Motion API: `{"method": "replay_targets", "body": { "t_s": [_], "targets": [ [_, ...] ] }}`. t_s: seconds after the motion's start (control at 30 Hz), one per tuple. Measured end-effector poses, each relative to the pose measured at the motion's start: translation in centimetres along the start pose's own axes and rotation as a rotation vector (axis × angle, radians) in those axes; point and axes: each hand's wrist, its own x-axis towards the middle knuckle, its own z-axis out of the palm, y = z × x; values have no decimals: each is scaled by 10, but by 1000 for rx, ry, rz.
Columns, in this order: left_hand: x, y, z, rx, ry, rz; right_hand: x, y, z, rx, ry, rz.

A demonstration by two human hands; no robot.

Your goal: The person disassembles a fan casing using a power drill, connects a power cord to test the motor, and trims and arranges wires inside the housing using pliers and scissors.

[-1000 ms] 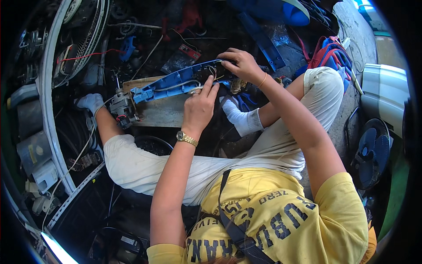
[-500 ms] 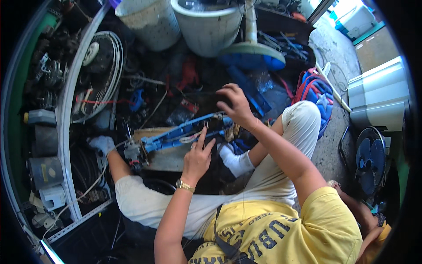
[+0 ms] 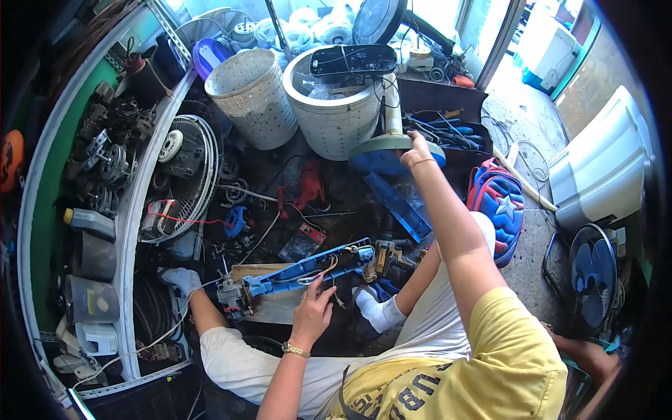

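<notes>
At the rim of a round green-and-blue stand base [image 3: 378, 155] with a white pole, my right hand [image 3: 418, 155] is closed, arm stretched far forward. My left hand [image 3: 313, 315] is open, fingers extended, just in front of a long blue plastic housing [image 3: 308, 271]. Loose wires [image 3: 323, 270] run along that housing near my fingertips. A greyish motor [image 3: 234, 297] is at the housing's left end. Housing and motor lie over a flat board [image 3: 273, 308] between my legs. A yellow-and-black cordless drill [image 3: 386, 257] lies by the housing's right end.
Two perforated white tubs [image 3: 253, 105] stand at the back. A tray of hand tools [image 3: 448, 129] is behind the stand base. A blue-and-red backpack [image 3: 498, 210] sits to the right. A red power tool [image 3: 312, 185] and a blue strip [image 3: 399, 206] lie ahead. Shelves of parts [image 3: 105, 161] line the left.
My right hand has moved from above the blue housing forward to the stand base and closed on its rim. My left hand stays near the housing. The view has tilted upward.
</notes>
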Motion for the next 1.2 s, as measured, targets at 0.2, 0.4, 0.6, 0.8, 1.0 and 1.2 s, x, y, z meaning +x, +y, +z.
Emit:
{"method": "replay_targets", "body": {
  "t_s": [0.2, 0.4, 0.6, 0.8, 1.0, 1.2],
  "targets": [
    [-17, -11, -6, -23, 10, -75, -53, -61, 5, -246, -96, -155],
    [-3, -4, -5, -35, -5, -34, -132, -145, -48, -297, -191, -330],
    [2, -10, -8, -48, 0, 10, -271, -152, -62, -440, -436, -425],
    [-1, -22, -21, -59, 14, 0, -311, -73, 66, -506, -627, -192],
    [-20, -39, -40, -113, 132, -74, -278, 71, 246, -516, -606, 112],
    [-19, -54, -51, -196, 92, -157, -229, 146, 397, -220, -948, -109]
  ]
}}
